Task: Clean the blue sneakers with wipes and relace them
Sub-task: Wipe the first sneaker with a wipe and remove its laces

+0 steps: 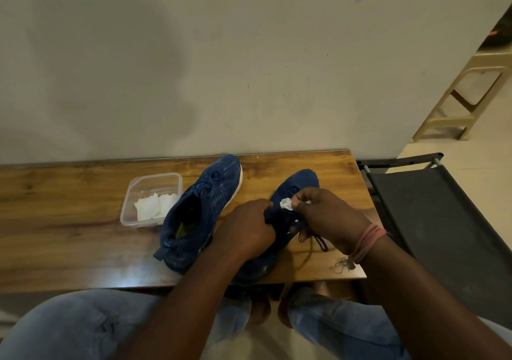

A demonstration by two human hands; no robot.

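Two blue sneakers stand on a wooden table. The left sneaker lies free, laced, toe toward the wall. My left hand grips the right sneaker at its collar and tongue. My right hand pinches a crumpled white wipe against the sneaker's lace area. A dark lace hangs loose under my right hand. Both hands cover most of the right sneaker's middle and heel.
A clear plastic tub with folded white wipes sits left of the sneakers. A small tangle of thread lies near the table's front right corner. A black fabric seat stands right of the table, a beige stool beyond it.
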